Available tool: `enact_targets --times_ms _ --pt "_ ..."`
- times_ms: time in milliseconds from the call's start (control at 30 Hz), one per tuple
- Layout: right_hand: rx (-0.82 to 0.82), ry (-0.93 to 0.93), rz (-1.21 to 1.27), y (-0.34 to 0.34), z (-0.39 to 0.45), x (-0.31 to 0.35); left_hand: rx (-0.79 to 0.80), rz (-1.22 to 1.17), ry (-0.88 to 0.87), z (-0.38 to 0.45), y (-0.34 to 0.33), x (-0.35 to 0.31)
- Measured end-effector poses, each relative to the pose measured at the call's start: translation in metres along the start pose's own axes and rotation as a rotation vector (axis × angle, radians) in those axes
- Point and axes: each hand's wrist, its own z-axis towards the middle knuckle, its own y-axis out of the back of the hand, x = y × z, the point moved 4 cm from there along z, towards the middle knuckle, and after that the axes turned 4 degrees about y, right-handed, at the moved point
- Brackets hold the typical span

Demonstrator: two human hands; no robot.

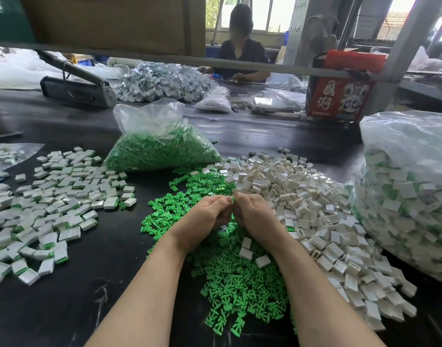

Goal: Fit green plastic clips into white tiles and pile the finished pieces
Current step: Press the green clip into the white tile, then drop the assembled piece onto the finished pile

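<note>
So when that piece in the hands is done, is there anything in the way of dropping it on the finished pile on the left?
Nothing visible blocks it. The left hand and right hand pinch a small piece together above the loose green clips. Between them and the finished pile lies only bare black table.

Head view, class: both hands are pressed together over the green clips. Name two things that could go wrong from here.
1. The left hand and right hand hide the small piece between them, so a badly seated clip might go unseen.
2. Loose white tiles already lie among the green clips; the heaps touch, so a dropped piece could get lost or mixed in.
</note>
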Motion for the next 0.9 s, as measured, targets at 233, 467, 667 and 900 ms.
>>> enact_targets --times_ms 233,467,667,900 --pt "0.029 -0.022 -0.049 0.002 -0.002 0.003 0.012 0.038 0.015 0.0 0.0 0.0" --pt "0.03 0.01 -0.153 0.005 -0.003 0.01 0.008 0.043 0.04 0.003 0.005 0.002" --pt "0.09 0.075 -0.276 0.011 -0.003 0.02 0.072 0.054 0.002 0.002 0.012 -0.005" --pt "0.217 -0.058 -0.074 0.025 -0.008 0.026 -0.155 0.181 -0.03 -0.006 0.022 -0.01"
